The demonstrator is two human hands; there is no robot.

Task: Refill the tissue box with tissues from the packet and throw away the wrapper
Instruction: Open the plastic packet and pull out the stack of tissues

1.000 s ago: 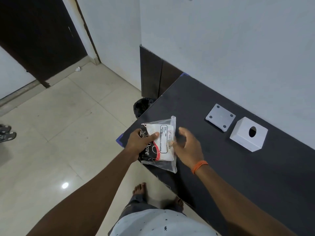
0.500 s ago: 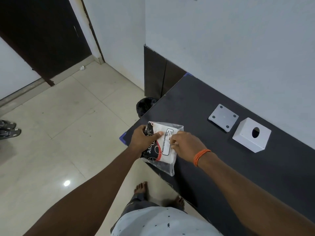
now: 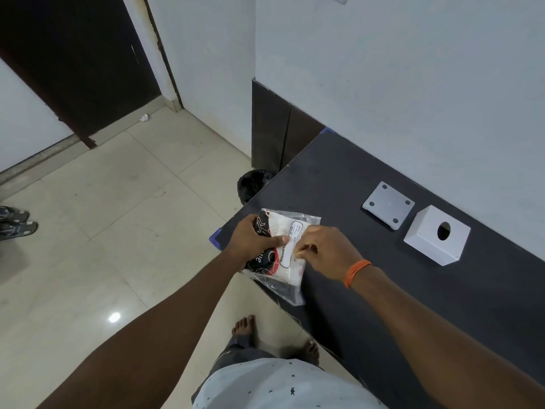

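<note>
A clear plastic tissue packet with black, red and white print is held over the near left corner of the dark table. My left hand grips its left side, thumb across the front. My right hand pinches the wrapper's front film near the label with its fingertips. The white cube tissue box with a round hole on top stands on the table to the right, apart from both hands. Its flat grey base plate lies beside it to the left.
A black-lined waste bin sits on the floor past the table's left corner, partly hidden by it. White wall runs behind the table. Tiled floor, a dark door and sandals are to the left. My bare feet are below.
My right hand went from open beside the packet to pinching its front film. The packet has tilted slightly, and the camera view has shifted a little.
</note>
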